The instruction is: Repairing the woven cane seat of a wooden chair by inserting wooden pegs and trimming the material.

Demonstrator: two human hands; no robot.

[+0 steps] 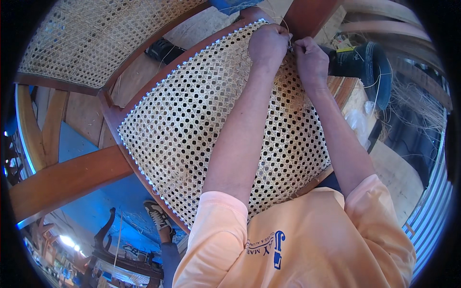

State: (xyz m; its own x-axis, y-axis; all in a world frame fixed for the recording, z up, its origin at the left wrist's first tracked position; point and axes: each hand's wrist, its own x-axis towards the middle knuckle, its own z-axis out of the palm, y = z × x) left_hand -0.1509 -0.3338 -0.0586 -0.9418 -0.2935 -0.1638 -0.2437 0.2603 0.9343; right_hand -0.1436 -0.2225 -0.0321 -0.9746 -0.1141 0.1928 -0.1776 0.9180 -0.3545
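Observation:
A woven cane panel (192, 120) with open holes spans a reddish-brown wooden chair frame (168, 72). White dots line the frame's left edge, where the weave meets the wood. Close together at the panel's far corner, both my hands are closed in a pinch. My left hand (269, 45) grips a thin cane strand (284, 20) beside a dark wooden post (307, 17). Just to its right, my right hand (313, 65) has thumb and forefinger pressed together at the strand's lower part. The fingers partly hide the strand's path into the weave.
Another cane panel (96, 38) in a wooden frame rises at the far left. A wooden rail (72, 175) extends left over a blue surface (110, 192). Beyond my right hand are a dark green container (370, 67), a clear plastic bag (356, 120) and loose cane strands (418, 105).

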